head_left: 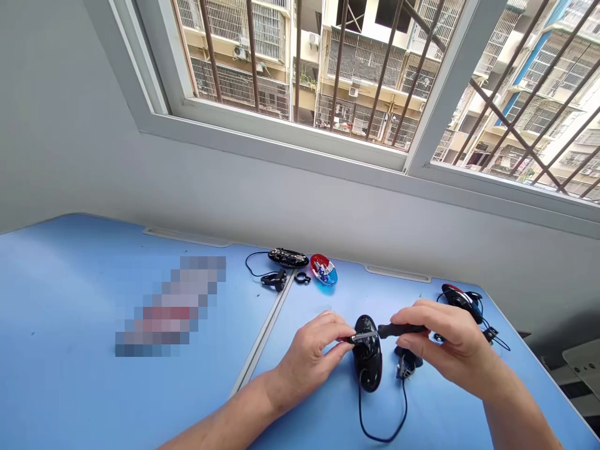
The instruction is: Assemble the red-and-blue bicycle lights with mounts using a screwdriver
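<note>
A glossy black oval housing (369,365) lies on the blue table, and a black cable loops from its lower end to a small black clamp piece (407,364) at its right. Above the housing, my right hand (443,340) grips the black handle of a screwdriver (400,330), whose metal shaft points left. My left hand (323,347) pinches a small dark item near the shaft's tip, at the housing's left edge; the fingertips hide most of it, so I cannot make out what it is.
At the table's (70,300) back lie another black oval part (288,257) with a cabled clamp (274,280), a black ring (302,278) and a red-and-blue oval shell (324,270) holding small parts. A red-and-black unit (462,302) lies at the right. A blurred patch covers something at left.
</note>
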Tool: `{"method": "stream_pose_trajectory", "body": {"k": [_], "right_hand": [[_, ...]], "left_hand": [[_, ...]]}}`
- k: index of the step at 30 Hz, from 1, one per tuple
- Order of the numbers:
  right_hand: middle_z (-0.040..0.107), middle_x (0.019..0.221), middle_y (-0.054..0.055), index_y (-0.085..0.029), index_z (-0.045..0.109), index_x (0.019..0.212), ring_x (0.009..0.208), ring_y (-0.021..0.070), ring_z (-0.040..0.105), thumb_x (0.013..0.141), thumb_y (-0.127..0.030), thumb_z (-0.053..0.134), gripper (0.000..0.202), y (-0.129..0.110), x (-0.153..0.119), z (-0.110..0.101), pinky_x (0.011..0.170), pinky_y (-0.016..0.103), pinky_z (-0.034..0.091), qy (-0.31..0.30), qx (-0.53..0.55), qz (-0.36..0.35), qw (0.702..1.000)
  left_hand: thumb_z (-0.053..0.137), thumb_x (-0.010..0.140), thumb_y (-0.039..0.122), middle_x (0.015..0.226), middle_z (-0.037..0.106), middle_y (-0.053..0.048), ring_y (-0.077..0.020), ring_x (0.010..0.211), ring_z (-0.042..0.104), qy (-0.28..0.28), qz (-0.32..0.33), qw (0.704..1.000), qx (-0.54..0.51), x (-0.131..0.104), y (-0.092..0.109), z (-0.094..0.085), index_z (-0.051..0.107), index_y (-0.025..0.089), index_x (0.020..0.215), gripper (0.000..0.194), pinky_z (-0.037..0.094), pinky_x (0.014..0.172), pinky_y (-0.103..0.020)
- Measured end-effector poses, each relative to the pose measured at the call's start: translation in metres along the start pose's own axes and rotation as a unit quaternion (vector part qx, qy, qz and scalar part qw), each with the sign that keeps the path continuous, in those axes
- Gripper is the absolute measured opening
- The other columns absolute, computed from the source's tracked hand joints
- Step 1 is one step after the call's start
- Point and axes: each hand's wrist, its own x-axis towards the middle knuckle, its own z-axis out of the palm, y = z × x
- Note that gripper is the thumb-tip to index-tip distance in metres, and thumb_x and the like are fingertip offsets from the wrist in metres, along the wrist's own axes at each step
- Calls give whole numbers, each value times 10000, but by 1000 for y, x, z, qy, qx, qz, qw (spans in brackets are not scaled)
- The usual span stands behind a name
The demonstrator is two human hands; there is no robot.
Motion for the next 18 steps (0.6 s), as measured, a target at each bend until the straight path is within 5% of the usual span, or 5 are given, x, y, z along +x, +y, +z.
{"method": "stream_pose_trajectory", "body": {"k": [7,14,18], "right_hand": [[644,839,-2,-268,523,1177,669,104,559,915,-109,463,312,3,-8,-15,581,202,446,-73,47,48,995],[576,637,-21,-209,626,919,538,92,481,884,-281,592,87,1,-6,-14,462,186,365,-53,-35,57,996],[611,707,-2,-205,576,1045,571,99,511,902,-242,564,149,-1,-4,-5,503,193,397,10,-45,26,999]], "left_hand": [[532,843,84,753,645,-69,-182,715,570,1,9,1000,-6,0,-3,2,684,150,861,167,491,669,-307],[530,848,85,764,643,-70,-178,719,575,2,13,1000,-1,-2,-4,2,682,146,867,164,494,673,-303],[531,849,89,775,647,-67,-180,726,579,-1,11,1000,3,-1,-3,2,682,156,881,169,496,679,-307]]}}
